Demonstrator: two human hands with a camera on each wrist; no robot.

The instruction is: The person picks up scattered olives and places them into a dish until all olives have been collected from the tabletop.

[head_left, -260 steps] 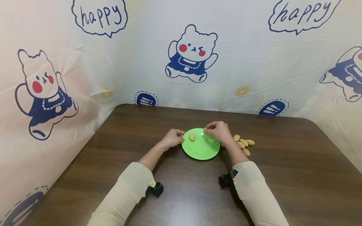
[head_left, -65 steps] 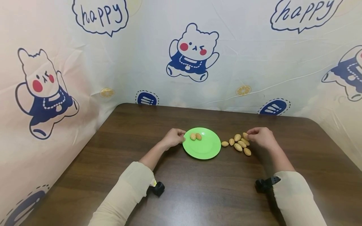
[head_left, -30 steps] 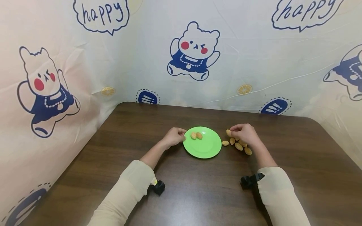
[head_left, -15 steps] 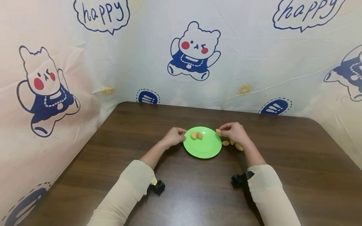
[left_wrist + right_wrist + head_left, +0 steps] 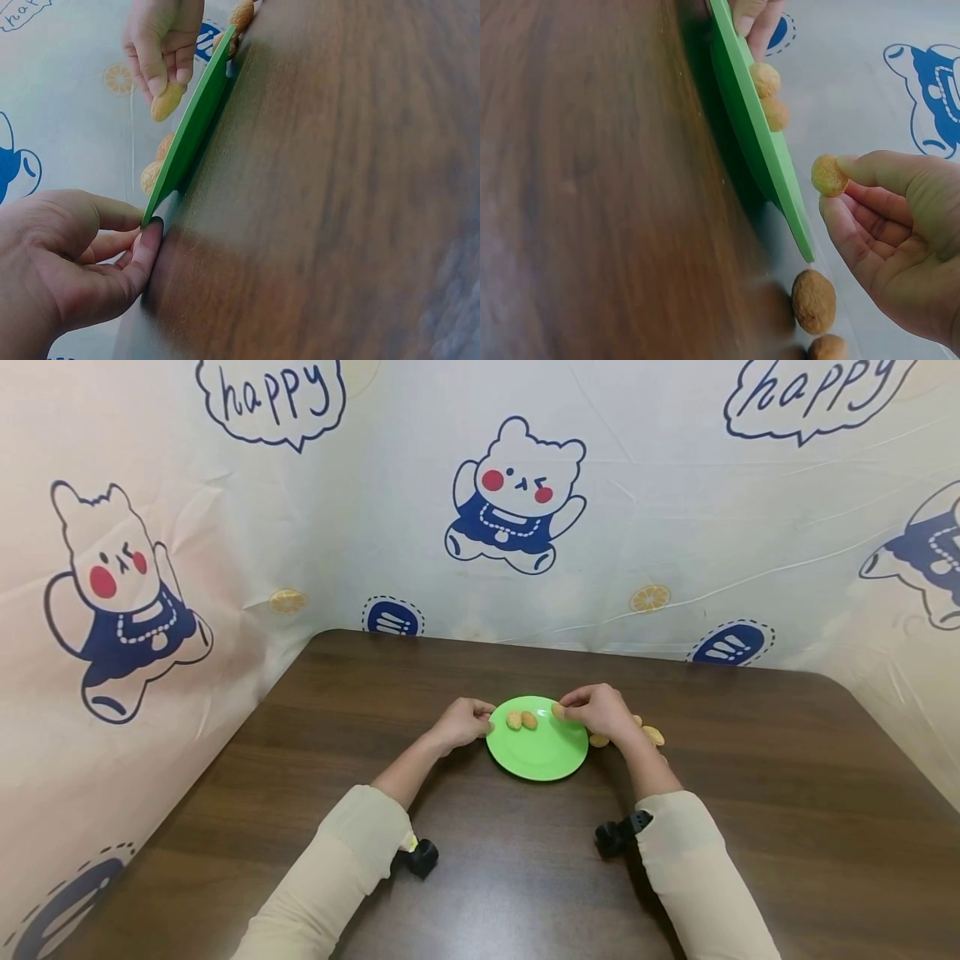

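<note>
A round green plate (image 5: pixel 536 758) lies on the brown table. My left hand (image 5: pixel 459 727) pinches its left rim; in the left wrist view thumb and finger take the edge from both sides. Two tan, rough-shelled oval nuts, like almonds in the shell, rest side by side on the plate's far left part: one nut (image 5: pixel 513 720) and another nut (image 5: pixel 529 720). Above the plate's far right part, my right hand (image 5: pixel 606 712) holds a third nut (image 5: pixel 829 176) between thumb and forefinger. That nut is apart from the plate in the right wrist view.
Several loose nuts (image 5: pixel 654 735) lie right of the plate, partly hidden behind the right hand and forearm. One nut (image 5: pixel 598 740) sits close by the plate's right rim. A printed cloth (image 5: pixel 375 510) hangs behind the table (image 5: pixel 480 877).
My right hand first set a second nut on the plate, then picked another from the right of the pile and carried it left over the plate. My left hand stays on the rim.
</note>
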